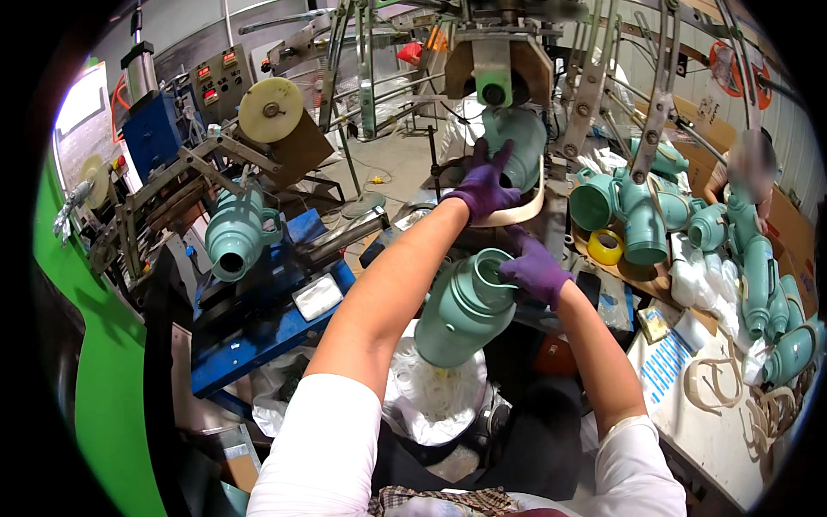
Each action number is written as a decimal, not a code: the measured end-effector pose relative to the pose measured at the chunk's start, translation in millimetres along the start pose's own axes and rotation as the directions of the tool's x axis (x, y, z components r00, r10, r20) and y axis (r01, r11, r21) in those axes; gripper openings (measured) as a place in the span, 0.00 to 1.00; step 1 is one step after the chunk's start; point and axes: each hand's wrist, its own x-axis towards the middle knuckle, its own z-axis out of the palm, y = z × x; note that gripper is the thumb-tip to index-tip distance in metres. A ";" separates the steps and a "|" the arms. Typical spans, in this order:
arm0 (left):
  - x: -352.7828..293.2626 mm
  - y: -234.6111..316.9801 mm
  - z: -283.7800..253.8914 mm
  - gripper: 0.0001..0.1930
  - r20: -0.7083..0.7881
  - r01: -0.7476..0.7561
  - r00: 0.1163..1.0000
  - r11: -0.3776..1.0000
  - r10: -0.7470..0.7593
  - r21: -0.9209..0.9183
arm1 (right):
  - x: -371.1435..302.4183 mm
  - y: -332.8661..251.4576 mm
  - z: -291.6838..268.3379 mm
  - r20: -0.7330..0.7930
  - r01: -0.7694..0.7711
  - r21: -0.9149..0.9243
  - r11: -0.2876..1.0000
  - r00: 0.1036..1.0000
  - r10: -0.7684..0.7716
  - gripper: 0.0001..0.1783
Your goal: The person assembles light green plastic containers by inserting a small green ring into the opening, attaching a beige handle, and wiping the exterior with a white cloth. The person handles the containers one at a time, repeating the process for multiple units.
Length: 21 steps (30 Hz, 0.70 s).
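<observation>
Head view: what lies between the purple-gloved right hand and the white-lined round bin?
A green cylindrical bottle lies there, seen in the head view, mouth toward the right hand, base toward the bin.

Co-worker's head (752, 164) blurred, upper jug (527, 142) partly hidden by left hand (488, 185), overhead machine (538, 73) cut off above

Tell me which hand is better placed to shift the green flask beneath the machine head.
Probably the left hand: its spread fingers lie against that upper flask, while the right hand is occupied, holding the lower flask at its mouth.
</observation>
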 end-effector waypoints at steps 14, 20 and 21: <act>-70.0 4.7 -31.3 0.29 0.042 -0.161 0.977 0.857 0.207 -0.490 | 6.9 -41.9 1.2 0.126 -0.168 -0.084 0.982 0.976 0.178 0.24; -69.9 -8.0 -24.9 0.26 0.084 -0.095 0.985 0.884 0.149 -0.459 | -39.3 -33.1 -1.7 0.242 -0.019 -0.032 0.999 0.970 0.026 0.41; -68.5 -7.7 -18.5 0.24 0.022 -0.172 0.980 0.895 0.198 -0.411 | -54.9 -30.5 -2.0 0.235 0.027 -0.055 0.998 0.972 -0.014 0.47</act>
